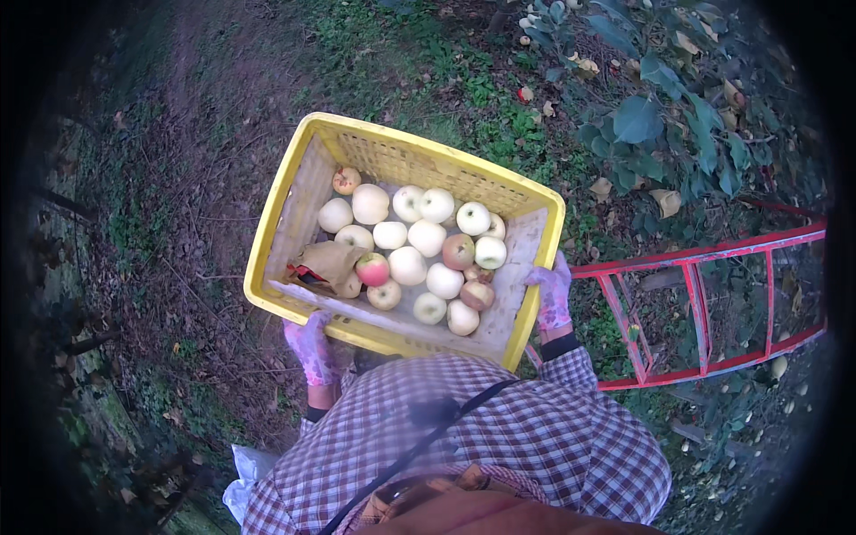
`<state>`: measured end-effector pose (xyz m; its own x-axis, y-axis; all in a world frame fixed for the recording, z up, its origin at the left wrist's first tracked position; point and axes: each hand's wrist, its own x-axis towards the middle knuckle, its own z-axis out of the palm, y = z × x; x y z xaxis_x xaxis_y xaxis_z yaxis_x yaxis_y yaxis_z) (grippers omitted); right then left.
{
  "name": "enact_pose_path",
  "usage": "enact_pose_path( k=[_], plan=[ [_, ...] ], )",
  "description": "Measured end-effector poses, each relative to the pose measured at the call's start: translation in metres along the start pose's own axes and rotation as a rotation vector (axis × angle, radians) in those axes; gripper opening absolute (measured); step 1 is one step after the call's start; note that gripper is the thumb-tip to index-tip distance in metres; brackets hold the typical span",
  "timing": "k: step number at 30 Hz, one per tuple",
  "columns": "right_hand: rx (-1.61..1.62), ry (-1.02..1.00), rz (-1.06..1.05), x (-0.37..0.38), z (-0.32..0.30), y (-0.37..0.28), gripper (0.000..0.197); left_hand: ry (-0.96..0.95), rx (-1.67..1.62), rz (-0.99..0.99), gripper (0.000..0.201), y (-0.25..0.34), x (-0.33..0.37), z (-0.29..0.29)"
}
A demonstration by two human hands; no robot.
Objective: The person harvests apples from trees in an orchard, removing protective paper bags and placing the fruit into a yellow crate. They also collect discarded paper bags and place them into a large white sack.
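Observation:
A yellow plastic crate (428, 150) is held up in front of my body, tilted with its right end nearer me. Several pale apples (407, 266) lie in it, some browned, one partly red (373, 269). A crumpled brown paper bag (328, 264) sits at the crate's left end. My left hand (309, 346), in a pink patterned glove, grips the near rim toward the left corner. At the right end wall, my gloved right hand (552, 294) is closed over the rim. The fingers of both hands are partly hidden by the crate.
A red ladder (691, 308) stands or lies at the right, close to my right hand. Leafy branches (660, 116) reach in at the upper right. Fallen fruit (526, 94) and leaves dot the grass there. Bare brown soil (205, 178) with twigs stretches along the left.

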<state>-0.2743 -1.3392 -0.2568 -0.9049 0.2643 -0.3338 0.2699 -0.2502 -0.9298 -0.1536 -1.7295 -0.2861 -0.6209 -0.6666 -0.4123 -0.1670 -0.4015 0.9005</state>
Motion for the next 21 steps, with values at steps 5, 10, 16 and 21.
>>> enact_pose_path(
  k=[5,10,16,21],
  plan=[
    [-0.149,-0.091,-0.006,0.158,0.077,-0.015,0.034,0.064,-0.001,-0.096,0.057,0.013,0.115,0.094],
    [-0.12,-0.01,0.072,0.254,0.123,-0.032,0.034,0.053,0.019,-0.092,0.057,0.041,0.221,0.188],
    [-0.092,0.155,0.128,0.394,0.163,-0.031,0.041,-0.084,0.149,-0.073,0.058,0.064,0.371,0.342],
    [-0.028,0.281,0.141,0.54,0.202,-0.02,0.045,-0.192,0.178,-0.138,0.057,0.013,0.525,0.481]
  ],
)
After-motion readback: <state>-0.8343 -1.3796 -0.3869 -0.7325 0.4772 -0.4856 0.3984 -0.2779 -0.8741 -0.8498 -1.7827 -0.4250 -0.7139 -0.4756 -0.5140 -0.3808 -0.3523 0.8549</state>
